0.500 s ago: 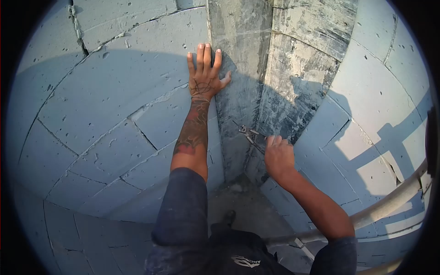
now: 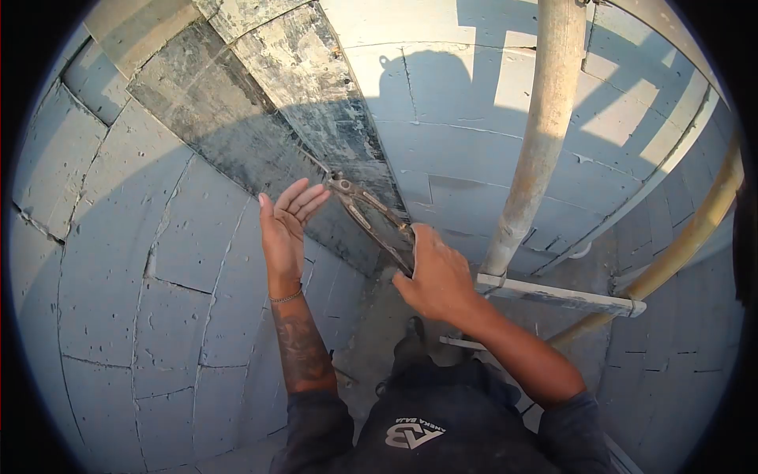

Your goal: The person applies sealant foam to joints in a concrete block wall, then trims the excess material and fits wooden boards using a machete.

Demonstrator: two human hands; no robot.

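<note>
My right hand [image 2: 437, 272] grips the handles of a pair of metal pincers [image 2: 365, 212]. Its jaws point up and left and meet a thin wire that comes off the weathered formwork board [image 2: 292, 103] in the wall corner. My left hand [image 2: 287, 221] is open, fingers straight and together, held just left of the pincer jaws in front of the board. It holds nothing.
Grey block walls [image 2: 158, 261] meet at the corner, with a pale sunlit wall [image 2: 466, 95] to the right. A scaffold pole [image 2: 533, 134] rises close to my right hand, with a crossbar [image 2: 560, 294] and a yellowish pole [image 2: 687, 237] behind. My foot [image 2: 409, 336] is below.
The view has swung to the right. My left hand has come off the block wall and now hovers near the pincer jaws. My right hand has raised the pincers.
</note>
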